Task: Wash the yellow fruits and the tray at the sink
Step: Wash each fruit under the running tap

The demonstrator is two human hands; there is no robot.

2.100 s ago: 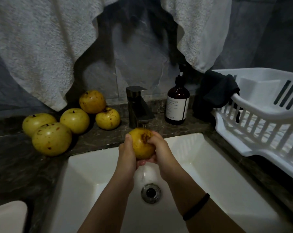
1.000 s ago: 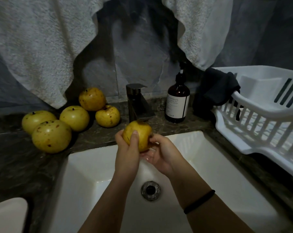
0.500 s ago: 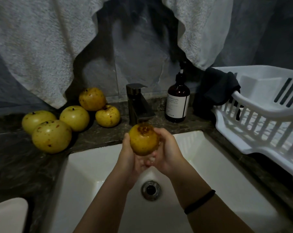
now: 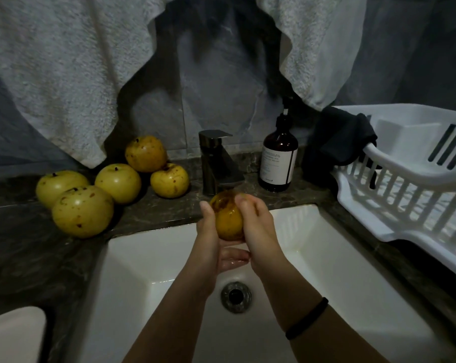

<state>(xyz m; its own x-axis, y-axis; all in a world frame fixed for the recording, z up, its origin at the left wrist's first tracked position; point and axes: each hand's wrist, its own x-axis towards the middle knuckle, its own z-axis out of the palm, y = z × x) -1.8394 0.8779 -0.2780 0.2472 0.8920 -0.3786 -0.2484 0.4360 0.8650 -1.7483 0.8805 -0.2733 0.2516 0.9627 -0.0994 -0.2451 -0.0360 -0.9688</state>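
Five loose yellow fruits at counter's back-left. Left hand cups held fruit from left, fingers curled beneath; right hand wraps its right side. Fruit above sink's back edge, under faucet; blotched end up, long axis near upright. White tray at right edge.

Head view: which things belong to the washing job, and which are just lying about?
Job: fruit held by left hand and right hand, five fruits on counter, tap, sink, white tray.
Lying about: soap bottle, hanging towels, dark cloth.
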